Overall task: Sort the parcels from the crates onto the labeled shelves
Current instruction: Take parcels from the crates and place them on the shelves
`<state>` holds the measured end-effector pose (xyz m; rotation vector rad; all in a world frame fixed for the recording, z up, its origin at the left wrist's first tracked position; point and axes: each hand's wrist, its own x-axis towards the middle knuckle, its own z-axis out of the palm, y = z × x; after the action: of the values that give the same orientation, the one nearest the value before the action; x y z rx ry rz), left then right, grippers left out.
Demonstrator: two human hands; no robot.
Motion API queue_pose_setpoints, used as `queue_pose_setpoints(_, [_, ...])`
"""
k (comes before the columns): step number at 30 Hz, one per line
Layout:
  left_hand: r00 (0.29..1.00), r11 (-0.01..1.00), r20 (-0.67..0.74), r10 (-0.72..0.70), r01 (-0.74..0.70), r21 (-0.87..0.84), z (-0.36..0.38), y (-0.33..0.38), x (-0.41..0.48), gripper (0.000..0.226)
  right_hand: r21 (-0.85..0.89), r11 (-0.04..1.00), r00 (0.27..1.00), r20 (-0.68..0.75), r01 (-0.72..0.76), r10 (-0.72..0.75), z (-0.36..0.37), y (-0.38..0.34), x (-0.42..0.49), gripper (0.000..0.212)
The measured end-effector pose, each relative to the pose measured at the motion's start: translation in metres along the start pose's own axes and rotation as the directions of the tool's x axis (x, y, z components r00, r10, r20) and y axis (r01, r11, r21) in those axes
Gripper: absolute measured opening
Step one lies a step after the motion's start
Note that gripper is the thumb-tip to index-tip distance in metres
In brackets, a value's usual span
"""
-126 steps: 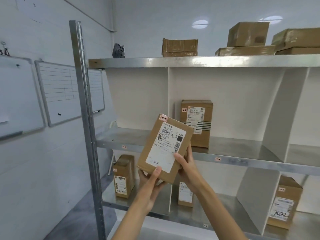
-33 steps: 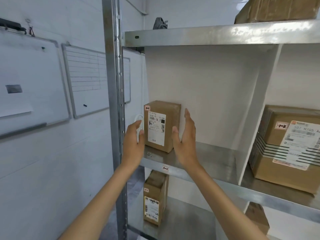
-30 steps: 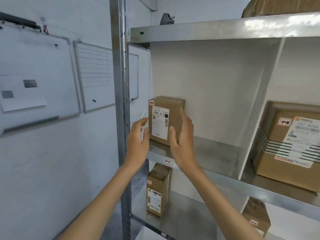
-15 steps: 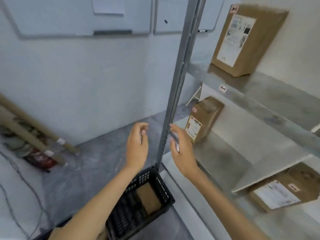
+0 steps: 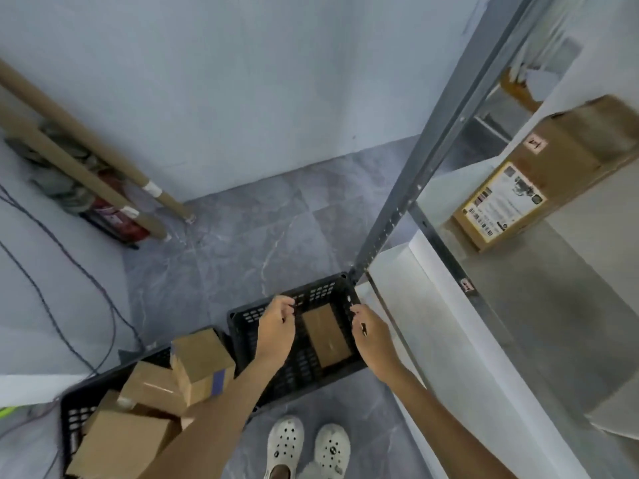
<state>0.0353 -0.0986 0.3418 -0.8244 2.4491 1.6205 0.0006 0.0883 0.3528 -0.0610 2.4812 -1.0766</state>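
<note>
— While that lone brown parcel (image 5: 326, 335) is lying flat in the bottom of the black crate (image 5: 249, 323), is either hand gripping it?
— No. The left hand (image 5: 276, 328) and right hand (image 5: 371, 335) are hanging over the crate, one at each side of the parcel. Their fingers are loosely curled and holding nothing, and neither seems to be touching the cardboard.
— So how far is the sorting getting on?
— Partway, I am judging. At the near left a second crate (image 5: 71, 421) is brimming with stacked parcels (image 5: 202, 354), all waiting. On the right one labelled parcel (image 5: 539, 174) is standing on the metal shelf (image 5: 553, 288), beyond a small tag (image 5: 465, 284) on its front edge, so that one is looking done.
— And round about?
— The black crate is sitting at the foot of the upright post (image 5: 415, 188). Cardboard tubes (image 5: 86, 143) are leaning on the far-left wall over a red extinguisher (image 5: 116, 217), and white clogs (image 5: 304, 444) are standing just near of the crate.
</note>
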Motion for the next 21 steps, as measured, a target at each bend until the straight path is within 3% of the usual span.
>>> queue_pose_setpoints(5, [0.951,0.959,0.133,-0.278,0.283,-0.021,0.086,-0.135,0.083,0.018,-0.059,0.993,0.986,0.128,-0.103,0.110,0.076,0.113,0.094,0.030])
queue_pose_setpoints(10, [0.809,0.812,0.271,-0.521,0.568,-0.135,0.187,-0.272,0.160,0.043,-0.073,0.961,0.946,0.168,-0.268,0.277,0.159,0.236,0.188,0.039])
queue_pose_setpoints(15, [0.714,0.759,0.391,-0.581,0.649,-0.059,0.261,-0.360,0.202,0.068,-0.125,0.891,0.850,0.266,-0.437,0.454,0.228,0.334,0.250,0.053])
queue_pose_setpoints(17, [0.679,0.727,0.421,-0.602,0.684,-0.064,0.279,-0.378,0.209,0.074,-0.121,0.884,0.824,0.324,-0.451,0.465,0.248,0.359,0.261,0.060])
queue_pose_setpoints(21, [0.544,0.583,0.539,-0.643,0.804,-0.115,0.297,-0.395,0.211,0.077,-0.029,0.880,0.800,0.403,-0.474,0.444,0.275,0.386,0.265,0.074])
